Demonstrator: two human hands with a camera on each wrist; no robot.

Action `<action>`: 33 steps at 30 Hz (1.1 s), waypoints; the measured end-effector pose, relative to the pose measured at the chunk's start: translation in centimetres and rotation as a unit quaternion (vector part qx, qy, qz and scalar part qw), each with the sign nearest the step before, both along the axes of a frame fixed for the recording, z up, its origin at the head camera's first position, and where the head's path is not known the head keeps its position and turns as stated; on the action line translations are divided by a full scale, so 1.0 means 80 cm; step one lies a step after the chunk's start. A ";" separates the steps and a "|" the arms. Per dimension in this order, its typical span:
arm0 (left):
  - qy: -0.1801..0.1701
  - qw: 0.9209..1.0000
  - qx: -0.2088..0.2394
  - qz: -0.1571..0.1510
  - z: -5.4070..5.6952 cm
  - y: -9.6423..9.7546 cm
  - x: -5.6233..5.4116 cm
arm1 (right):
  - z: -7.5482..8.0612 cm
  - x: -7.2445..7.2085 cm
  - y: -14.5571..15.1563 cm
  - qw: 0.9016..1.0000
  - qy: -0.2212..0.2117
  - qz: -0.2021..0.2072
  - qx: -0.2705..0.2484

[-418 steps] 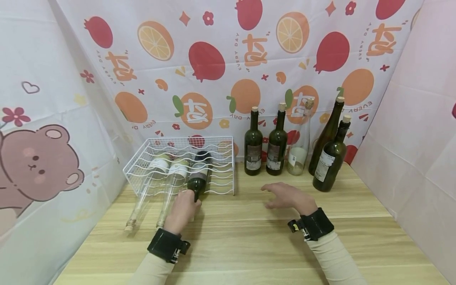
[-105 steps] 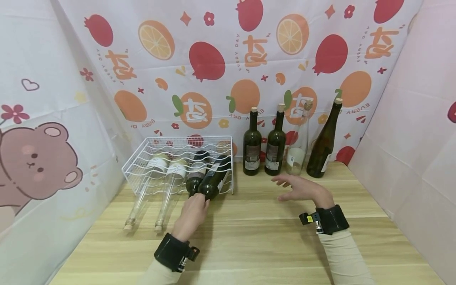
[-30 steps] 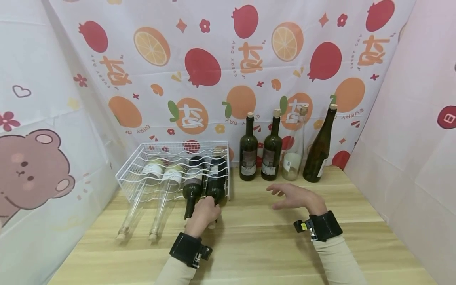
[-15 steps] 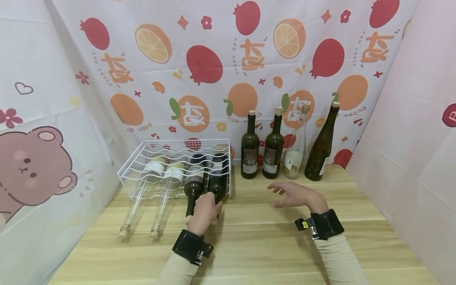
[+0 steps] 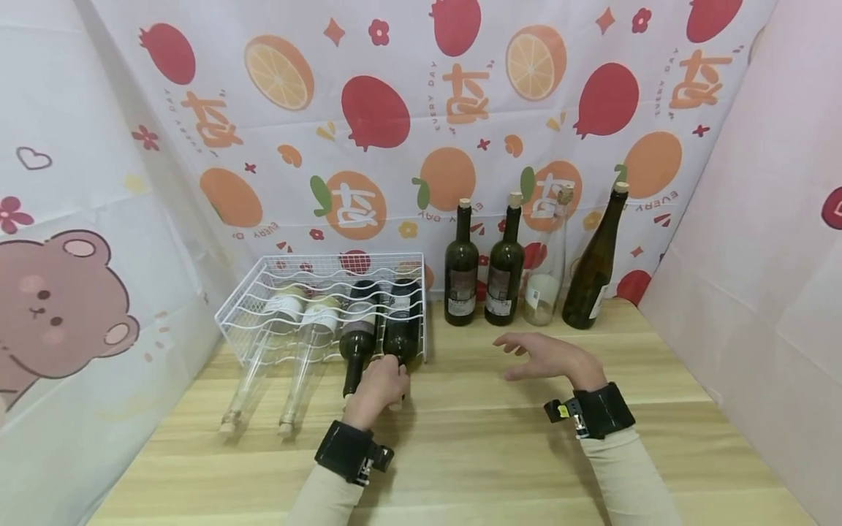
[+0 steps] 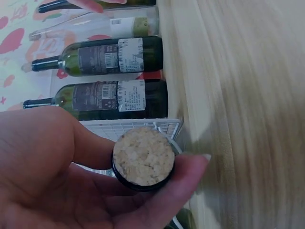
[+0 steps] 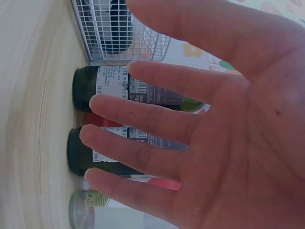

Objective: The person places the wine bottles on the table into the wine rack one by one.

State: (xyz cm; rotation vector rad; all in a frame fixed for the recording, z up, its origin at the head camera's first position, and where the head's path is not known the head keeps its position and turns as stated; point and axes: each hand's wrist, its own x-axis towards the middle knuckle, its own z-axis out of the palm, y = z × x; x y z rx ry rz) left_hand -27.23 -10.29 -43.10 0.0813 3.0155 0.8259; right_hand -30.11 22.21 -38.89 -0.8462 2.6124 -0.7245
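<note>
My left hand curls round the neck of a dark green wine bottle, which lies in the rightmost place of the white wire rack. In the left wrist view its cork faces the camera, with thumb and fingers round the neck. To its left lie another dark green bottle and two clear bottles, all with necks toward me. My right hand hovers over the table with fingers spread, holding nothing; the right wrist view shows its bare palm.
Along the back, right of the rack, stand two dark green bottles with labels, a clear bottle and a taller green bottle, all corked. A fruit-print cloth hangs behind the wooden table; plain cloth walls flank it.
The front-right standing bottle has gone into the rack's right end. Earlier it leaned against its neighbour; now it lies straight beside it. My left hand went from the third bottle to this one.
</note>
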 end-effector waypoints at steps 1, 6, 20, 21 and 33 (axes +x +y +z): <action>-0.001 1.000 0.000 -0.001 0.001 -0.001 -0.001 | 0.001 0.000 0.000 1.000 -0.002 -0.001 -0.002; -0.007 1.000 0.006 -0.006 0.002 -0.002 -0.001 | 0.003 0.001 0.000 1.000 -0.002 0.000 -0.001; 0.032 0.999 0.010 0.010 0.000 0.001 0.001 | 0.003 0.006 -0.003 1.000 -0.003 -0.003 -0.001; 0.034 0.999 0.011 0.010 -0.001 0.001 0.001 | 0.003 0.007 -0.004 1.000 -0.004 -0.004 -0.001; 0.081 0.996 0.018 0.029 -0.007 0.004 0.001 | 0.002 0.005 -0.006 1.000 -0.006 -0.001 -0.001</action>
